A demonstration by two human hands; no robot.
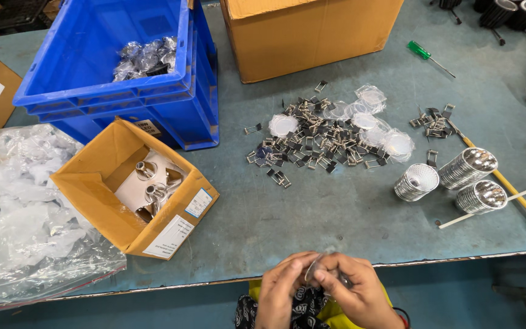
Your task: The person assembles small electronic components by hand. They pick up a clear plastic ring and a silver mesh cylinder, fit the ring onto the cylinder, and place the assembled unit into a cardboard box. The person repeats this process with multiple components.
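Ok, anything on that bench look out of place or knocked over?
Mostly ordinary work clutter. The small open cardboard box sits askew to the bench edge, and the three ribbed silver reflector cups lie tipped on their sides. The spring clips are a loose heap mixed with clear discs. Both hands pinch a small part at the bench edge.

Even, fairly bright light falls from overhead across the whole frame, and shadows stay short and soft, sitting just under each object. The 3 ribbed metal reflectors [452, 178] at right centre throw small bright highlights, and the clear plastic bag [25, 213] at lower left shows pale glare. Focus is sharp through the middle; the 2 hands, left hand [284, 292] and right hand [354, 291], at the bottom edge look slightly soft. Straight edges bow a little toward the corners.
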